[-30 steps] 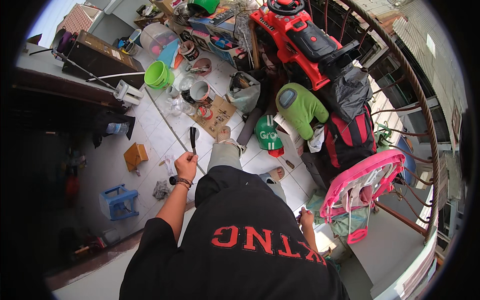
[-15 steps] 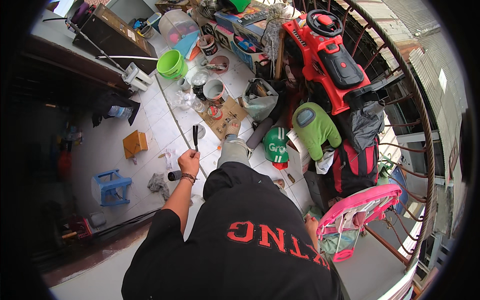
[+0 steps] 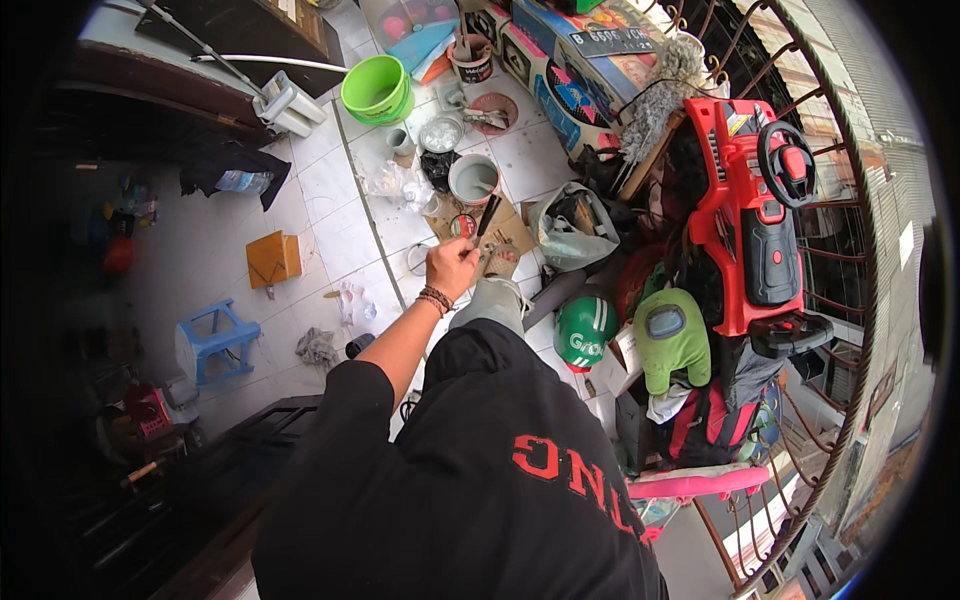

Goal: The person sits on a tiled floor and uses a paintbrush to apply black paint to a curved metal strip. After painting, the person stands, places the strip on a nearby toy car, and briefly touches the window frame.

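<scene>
My left hand (image 3: 453, 267), with bracelets at the wrist, is closed on a slim black tool (image 3: 488, 214) that points up and away. Its exact kind does not show. The hand is above my left foot, close to a flattened cardboard piece (image 3: 515, 232). A small red-topped tin (image 3: 462, 225) sits on that cardboard, just beyond my knuckles. Behind it stands a white bucket (image 3: 458, 188) with greyish matter inside. Clear crumpled plastic (image 3: 392, 182) lies to the left of the bucket. My right hand is hidden by my body or outside the picture.
A green basin (image 3: 376, 90) and a black-labelled tub (image 3: 472, 66) stand farther off. At left are a blue stool (image 3: 218, 340) and a wooden box (image 3: 272, 259). A grey bag (image 3: 575, 228), green helmet (image 3: 586, 330) and red ride-on car (image 3: 765, 230) crowd the right side by a railing.
My left hand has moved forward and right with the black tool, toward the tin and bucket. The view has turned and shifted. My right hand has dropped out of sight.
</scene>
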A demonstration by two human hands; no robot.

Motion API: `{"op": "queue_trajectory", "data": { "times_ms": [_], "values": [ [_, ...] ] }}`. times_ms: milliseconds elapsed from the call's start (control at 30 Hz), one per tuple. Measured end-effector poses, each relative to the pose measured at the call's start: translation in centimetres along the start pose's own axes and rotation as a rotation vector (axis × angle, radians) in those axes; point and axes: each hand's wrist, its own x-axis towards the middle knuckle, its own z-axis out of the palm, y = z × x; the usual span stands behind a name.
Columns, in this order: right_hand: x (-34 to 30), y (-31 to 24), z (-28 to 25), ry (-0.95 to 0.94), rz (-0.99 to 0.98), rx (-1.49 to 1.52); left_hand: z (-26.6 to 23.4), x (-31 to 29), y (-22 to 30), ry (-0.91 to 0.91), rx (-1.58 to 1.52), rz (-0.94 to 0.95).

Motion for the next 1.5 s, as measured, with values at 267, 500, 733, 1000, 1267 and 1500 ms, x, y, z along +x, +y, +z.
{"op": "queue_trajectory", "data": {
  "times_ms": [267,500,733,1000,1267,1500],
  "values": [
    [-7.1,-11.5,-2.4,0.086,-0.246,-0.894,-14.0,-1.7,-12.3,0.611,0.025,-0.516],
    [-7.3,-17.2,-7.2,0.112,-0.280,-0.712,-11.2,-14.2,-14.7,0.755,-0.175,-0.661],
    [-8.9,-18.0,-3.8,0.052,-0.372,-0.423,-9.5,-19.1,-12.4,0.771,-0.283,-0.577],
    [-5.2,-15.7,0.0,-0.017,-0.302,-0.093,-8.7,-11.7,-8.0,0.703,-0.356,-0.431],
    [-5.8,-26.0,10.9,0.142,-0.486,-0.350,1.2,11.4,0.6,0.268,-0.483,-0.202],
    [-9.2,-32.5,19.8,0.113,-0.315,-0.535,12.2,26.9,6.1,0.031,-0.466,0.000]
  ]
}}
